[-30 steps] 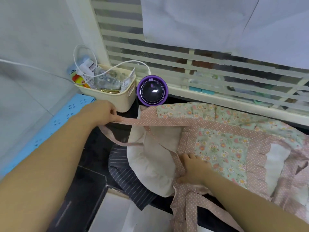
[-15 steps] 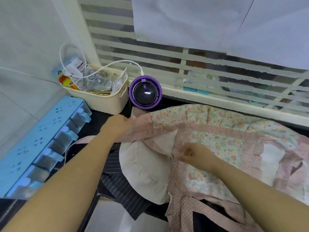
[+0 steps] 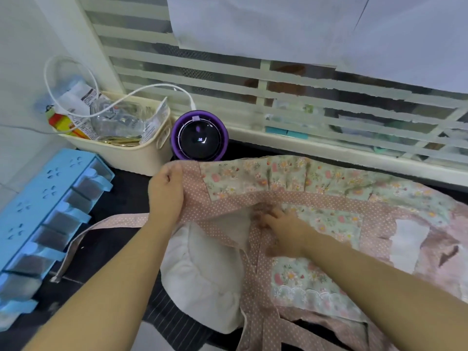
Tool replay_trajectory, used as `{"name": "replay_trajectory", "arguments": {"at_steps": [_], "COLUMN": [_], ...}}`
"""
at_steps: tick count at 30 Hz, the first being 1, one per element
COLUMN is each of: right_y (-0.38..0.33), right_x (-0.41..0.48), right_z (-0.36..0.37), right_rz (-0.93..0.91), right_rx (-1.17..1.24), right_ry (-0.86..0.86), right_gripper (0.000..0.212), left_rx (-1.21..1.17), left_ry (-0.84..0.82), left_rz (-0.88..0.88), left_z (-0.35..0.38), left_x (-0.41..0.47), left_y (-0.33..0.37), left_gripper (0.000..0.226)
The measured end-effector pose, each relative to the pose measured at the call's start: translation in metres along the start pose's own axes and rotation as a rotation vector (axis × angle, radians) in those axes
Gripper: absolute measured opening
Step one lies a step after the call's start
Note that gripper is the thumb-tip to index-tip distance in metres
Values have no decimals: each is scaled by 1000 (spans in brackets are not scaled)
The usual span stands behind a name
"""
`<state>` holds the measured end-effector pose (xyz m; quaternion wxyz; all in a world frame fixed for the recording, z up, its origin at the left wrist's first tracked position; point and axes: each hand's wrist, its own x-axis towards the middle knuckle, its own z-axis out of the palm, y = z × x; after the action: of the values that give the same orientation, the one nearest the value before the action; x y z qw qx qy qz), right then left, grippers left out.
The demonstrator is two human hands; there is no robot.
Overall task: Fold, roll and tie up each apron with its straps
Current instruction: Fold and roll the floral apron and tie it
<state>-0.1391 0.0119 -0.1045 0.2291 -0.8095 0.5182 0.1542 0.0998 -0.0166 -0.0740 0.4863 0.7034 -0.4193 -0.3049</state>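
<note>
Firstly, centre-left, the left hand (image 3: 166, 196) clenches its fingers on the dotted corner of the pink-and-green floral patchwork fabric apron (image 3: 316, 224), spread centre-to-right on the black table (image 3: 126, 193); the right hand (image 3: 285, 233) touches its middle, fingers blurred, grasp unclear

Reaches forward from the lower edge with the bare left forearm (image 3: 109, 282) and the bare right forearm (image 3: 379, 282), both angled inward. Grips the edge of the apron (image 3: 316, 224) with the left hand (image 3: 166, 192), back of the hand up, fingers and thumb curled round the cloth. Lays the right hand (image 3: 283, 233) palm down on the apron, near the left one, fingers stretched forward and leftward. Cannot tell pinching from pressing, the fingertips being blurred.
</note>
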Motion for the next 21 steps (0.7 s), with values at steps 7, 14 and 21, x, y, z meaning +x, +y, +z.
{"name": "replay_trajectory", "arguments": {"at_steps": [7, 14, 21], "right_y": [-2, -3, 41], "right_x": [-12, -36, -57], "right_z": [20, 27, 6], "right_rz": [-92, -72, 315], "right_rx": [14, 365, 324], "right_ry": [-171, 78, 783], "right_gripper": [58, 38, 29], "left_rx": [242, 480, 750], "left_ry": [116, 156, -606], "left_rz": [307, -25, 589], "left_z": [-7, -24, 40], "left_x": [-14, -25, -99], "left_y": [-21, -38, -22], "left_gripper": [23, 56, 53]}}
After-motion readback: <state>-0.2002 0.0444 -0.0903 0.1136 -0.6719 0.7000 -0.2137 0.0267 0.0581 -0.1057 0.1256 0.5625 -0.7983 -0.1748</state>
